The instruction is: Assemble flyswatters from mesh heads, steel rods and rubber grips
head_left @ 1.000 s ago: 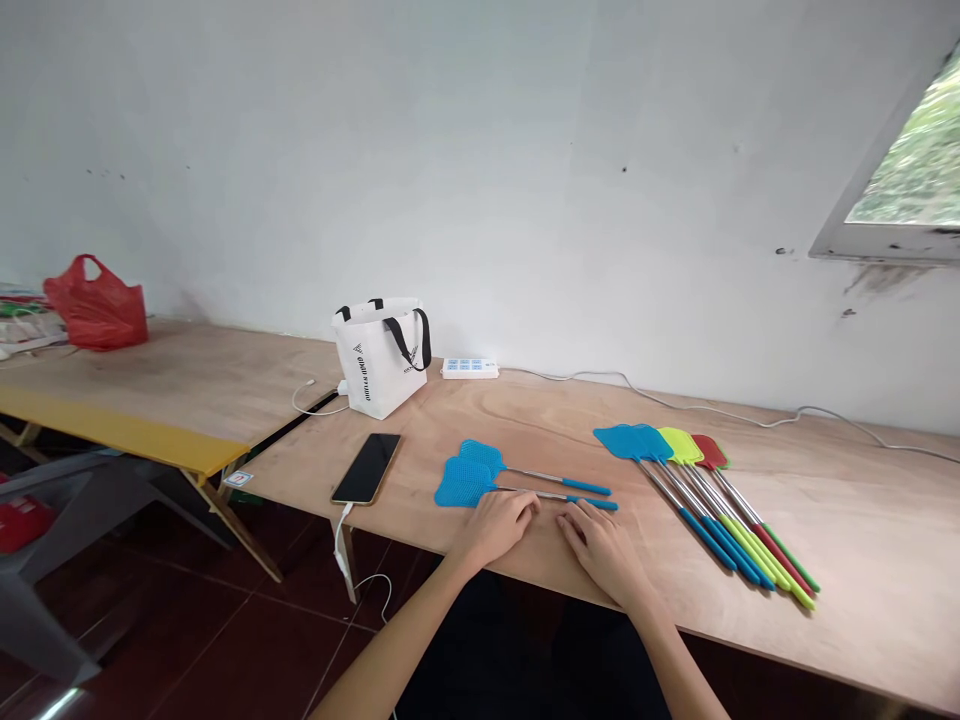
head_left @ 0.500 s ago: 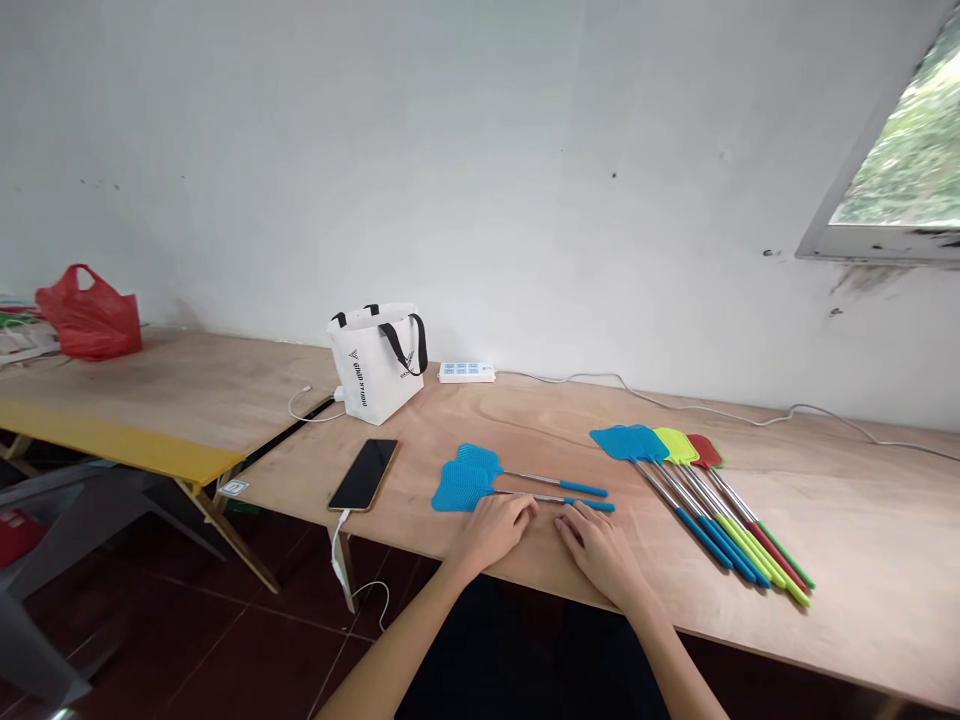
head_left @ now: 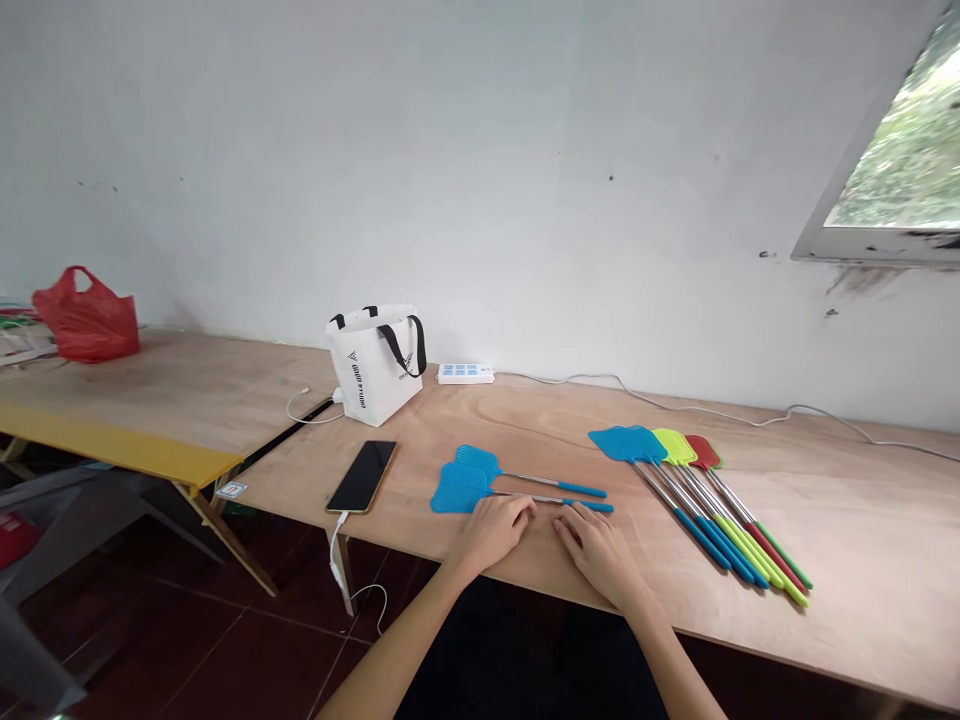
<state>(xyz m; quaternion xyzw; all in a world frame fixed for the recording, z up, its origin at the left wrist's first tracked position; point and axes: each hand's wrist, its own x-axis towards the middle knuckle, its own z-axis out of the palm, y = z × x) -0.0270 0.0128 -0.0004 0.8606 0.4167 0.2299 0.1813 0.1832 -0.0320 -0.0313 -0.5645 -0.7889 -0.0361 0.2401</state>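
Two blue fly swatters with metal rods lie side by side on the wooden table, the nearer one [head_left: 459, 488] slightly overlapping the farther one [head_left: 480, 459]. My left hand [head_left: 495, 530] rests palm down at the table's front edge, beside the nearer swatter's rod, its fingers loosely bent and holding nothing. My right hand [head_left: 596, 545] lies palm down close to that swatter's blue handle, fingers relaxed and a little apart. Whether the fingertips touch the swatter, I cannot tell. To the right, several fly swatters in blue [head_left: 619, 443], yellow [head_left: 675, 446], red [head_left: 701, 451] and green lie fanned out together.
A phone [head_left: 362, 477] on a charging cable lies at the left front of the table [head_left: 540, 415]. Behind it stands a white tote bag [head_left: 375, 370], with a power strip [head_left: 465, 373] by the wall. A red plastic bag [head_left: 86, 318] sits on the neighbouring table.
The view has shifted very slightly. Both hands and the fly swatters stay in place.
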